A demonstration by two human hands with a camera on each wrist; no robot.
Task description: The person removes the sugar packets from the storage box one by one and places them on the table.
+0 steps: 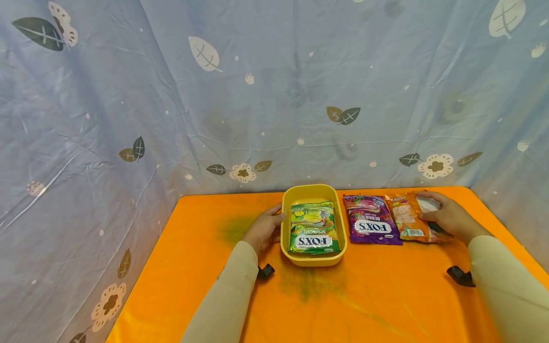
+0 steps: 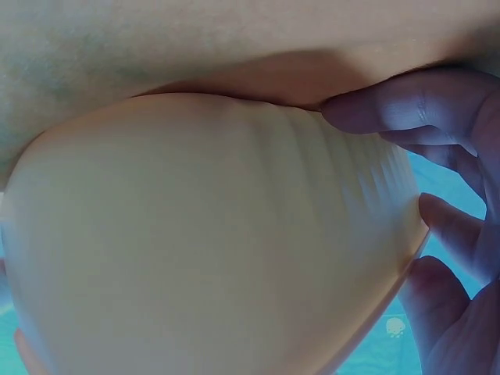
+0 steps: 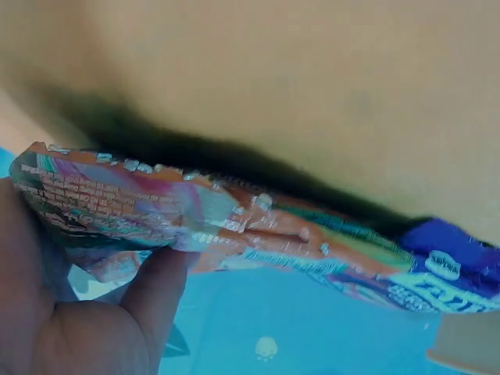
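Observation:
A yellow plastic container sits on the table with a green Fox's Spring Tea candy bag lying inside it. My left hand holds the container's left side. In the left wrist view its fingers bend against the ribbed outer wall, and one digit is at the rim. Over to the right, my right hand grips the right end of orange candy packaging with pale panels. The thumb presses on the packaging in the right wrist view. A purple Fox's Berries bag lies between the container and the orange packaging.
An orange cloth covers the table. Behind and at both sides hangs a blue-grey curtain with leaf and flower prints. Black curved pieces show beside the left forearm and the right forearm.

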